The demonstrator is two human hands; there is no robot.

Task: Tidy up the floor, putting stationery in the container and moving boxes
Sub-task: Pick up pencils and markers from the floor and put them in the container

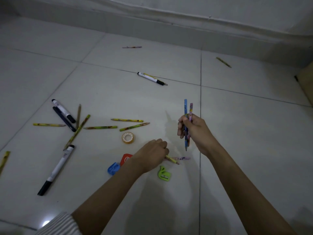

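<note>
My right hand point(194, 131) is shut on a blue pencil point(185, 107) and a purple pencil point(191, 109), held upright above the white tiled floor. My left hand point(152, 155) is low at the floor, its fingers closed on a yellow pencil point(171, 159) that lies against a pink-purple pencil point(183, 158). Several green-yellow pencils point(127, 120) and black-and-white markers point(55, 170) lie scattered to the left. A tape roll point(128, 137), a blue sharpener point(113, 168), a red sharpener point(125, 158) and a green sharpener point(164, 174) lie near my left hand.
Farther off lie a marker with a pencil point(150, 78), a pink pencil point(132, 47) and a yellow pencil point(223, 62). A cardboard box edge point(306, 82) shows at the right. The wall skirting point(169, 26) runs along the back.
</note>
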